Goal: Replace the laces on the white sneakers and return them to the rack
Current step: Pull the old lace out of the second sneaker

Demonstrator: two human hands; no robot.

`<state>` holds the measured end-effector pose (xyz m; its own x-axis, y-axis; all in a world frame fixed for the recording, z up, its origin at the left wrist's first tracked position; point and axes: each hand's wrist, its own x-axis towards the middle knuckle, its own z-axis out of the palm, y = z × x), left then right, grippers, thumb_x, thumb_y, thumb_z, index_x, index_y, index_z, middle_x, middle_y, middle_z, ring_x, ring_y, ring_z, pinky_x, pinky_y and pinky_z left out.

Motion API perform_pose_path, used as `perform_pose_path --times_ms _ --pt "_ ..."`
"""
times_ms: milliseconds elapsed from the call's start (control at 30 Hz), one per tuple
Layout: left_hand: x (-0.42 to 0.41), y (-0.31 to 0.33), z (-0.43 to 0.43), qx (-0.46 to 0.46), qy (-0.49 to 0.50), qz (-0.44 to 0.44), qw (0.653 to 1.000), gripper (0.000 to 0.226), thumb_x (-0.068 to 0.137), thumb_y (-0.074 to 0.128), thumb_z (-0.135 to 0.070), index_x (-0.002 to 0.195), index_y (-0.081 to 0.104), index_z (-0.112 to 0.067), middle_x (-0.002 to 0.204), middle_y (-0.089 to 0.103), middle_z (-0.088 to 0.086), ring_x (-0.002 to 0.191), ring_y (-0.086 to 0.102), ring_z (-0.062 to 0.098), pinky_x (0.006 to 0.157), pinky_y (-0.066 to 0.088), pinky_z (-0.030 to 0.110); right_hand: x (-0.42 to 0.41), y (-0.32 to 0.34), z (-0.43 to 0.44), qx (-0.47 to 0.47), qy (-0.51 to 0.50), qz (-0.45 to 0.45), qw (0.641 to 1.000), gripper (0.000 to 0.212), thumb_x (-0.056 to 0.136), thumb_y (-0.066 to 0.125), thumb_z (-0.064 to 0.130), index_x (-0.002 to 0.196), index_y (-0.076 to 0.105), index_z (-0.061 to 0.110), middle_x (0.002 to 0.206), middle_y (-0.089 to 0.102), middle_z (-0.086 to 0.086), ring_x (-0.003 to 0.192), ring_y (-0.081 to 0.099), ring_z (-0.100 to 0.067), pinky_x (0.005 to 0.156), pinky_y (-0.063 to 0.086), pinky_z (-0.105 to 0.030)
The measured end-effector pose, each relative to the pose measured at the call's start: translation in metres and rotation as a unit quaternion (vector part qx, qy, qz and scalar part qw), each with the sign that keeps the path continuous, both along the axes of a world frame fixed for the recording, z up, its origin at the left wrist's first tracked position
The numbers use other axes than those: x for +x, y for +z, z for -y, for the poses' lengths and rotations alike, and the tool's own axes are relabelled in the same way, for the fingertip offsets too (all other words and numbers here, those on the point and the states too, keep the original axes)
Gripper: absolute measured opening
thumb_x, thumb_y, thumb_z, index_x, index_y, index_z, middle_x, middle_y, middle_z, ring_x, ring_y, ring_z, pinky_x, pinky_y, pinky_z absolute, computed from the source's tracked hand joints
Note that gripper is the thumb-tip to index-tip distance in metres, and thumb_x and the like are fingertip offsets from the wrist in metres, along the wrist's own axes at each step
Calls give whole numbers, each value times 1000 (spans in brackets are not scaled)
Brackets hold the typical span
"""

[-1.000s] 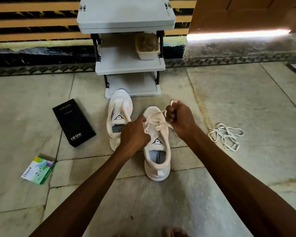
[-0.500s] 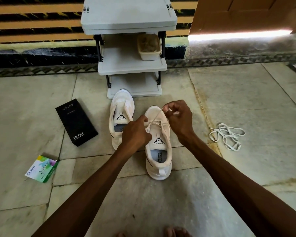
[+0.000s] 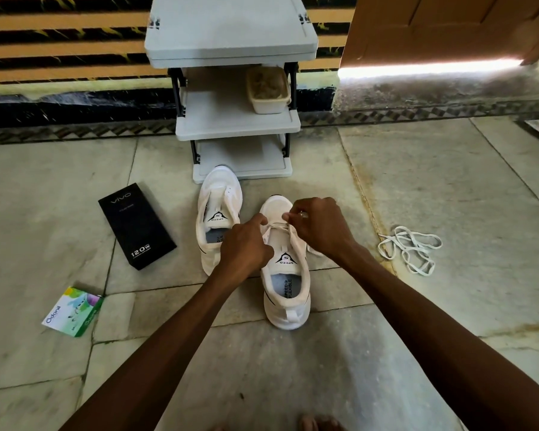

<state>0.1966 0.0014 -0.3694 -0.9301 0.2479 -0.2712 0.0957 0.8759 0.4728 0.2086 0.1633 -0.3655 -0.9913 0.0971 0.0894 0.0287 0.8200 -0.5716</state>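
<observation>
Two white sneakers stand on the stone floor in front of the grey rack (image 3: 237, 126). The left sneaker (image 3: 220, 213) has no lace and sits by the rack's base. The right sneaker (image 3: 287, 287) is nearer, with a white lace (image 3: 277, 226) threaded across its front eyelets. My left hand (image 3: 246, 244) pinches the lace at the shoe's left side. My right hand (image 3: 319, 227) pinches the lace's other end just above the toe. A loose white lace (image 3: 409, 248) lies in a heap on the floor to the right.
A black phone box (image 3: 136, 225) lies left of the sneakers, and a small green and white packet (image 3: 73, 311) lies nearer left. A beige tub (image 3: 268, 88) sits on the rack's middle shelf. A wooden door (image 3: 448, 26) is at the back right. My toes (image 3: 319, 424) show at the bottom edge.
My right hand has come down from a raised pull to the right and now sits close over the shoe's toe. My left hand has stayed on the lace.
</observation>
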Motion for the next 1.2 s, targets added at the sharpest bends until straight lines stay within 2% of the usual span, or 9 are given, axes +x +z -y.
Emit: perform_pose_path --times_ms 200,367,567,667,767,833,900,1067,1200 --pt "6 3 -7 -41 -45 -16 998 56 89 58 -23 141 37 -31 128 55 8 113 57 31 81 44 36 9 1 -15 116 20 103 988 34 84 70 48 109 69 25 118 64 -1 113 56 -25 90 44 -39" --pt "6 -2 -16 -65 -121 -53 989 53 93 57 -25 143 40 -28 141 35 10 124 46 32 93 44 41 18 -1 -5 50 24 183 982 37 76 74 53 102 74 26 96 73 -4 92 67 -22 79 54 -34" --pt "-3 -8 -20 -51 -143 -43 987 46 88 57 -13 133 51 -21 142 32 10 125 38 31 99 37 37 25 -2 -1 20 -9 185 982 16 79 66 19 75 70 3 73 68 -17 72 64 -31 58 43 -30" --pt "-7 -8 -22 -48 -147 -28 988 42 85 59 -11 127 55 -19 138 34 8 123 37 31 102 34 35 25 -1 -2 -14 -24 204 979 13 77 66 13 85 74 7 75 71 -11 75 66 -28 60 48 -29" --pt "-11 -8 -26 109 -5 44 993 31 80 61 -1 110 64 -10 118 53 8 106 48 26 90 38 28 27 -1 -5 -76 -67 223 969 19 75 63 5 89 75 7 78 73 -14 72 72 -28 71 59 -38" --pt "-16 0 -27 365 223 196 883 16 78 58 6 89 64 -3 79 61 6 74 52 19 64 45 23 29 -4 -6 -83 -87 216 969 17 73 63 3 86 74 4 80 73 -18 70 71 -32 71 60 -47" --pt "-20 2 -25 463 327 267 779 10 78 57 3 77 57 -7 63 51 3 58 44 13 50 40 20 31 -7 -4 -73 -86 206 972 18 73 63 4 87 74 2 82 72 -20 72 70 -34 71 59 -51" --pt "-27 4 -25 184 49 107 976 12 82 70 -24 90 62 -21 85 63 -1 81 59 18 69 45 27 30 -5 -1 -82 -64 210 972 19 76 62 5 91 75 8 79 74 -15 73 71 -32 73 59 -48" --pt "-25 -3 -21 -11 -78 -90 993 26 86 67 -44 99 73 -22 110 63 6 109 50 25 85 40 33 32 -4 -2 -92 -69 206 972 15 78 63 7 88 75 11 76 74 -12 65 72 -24 73 60 -43"
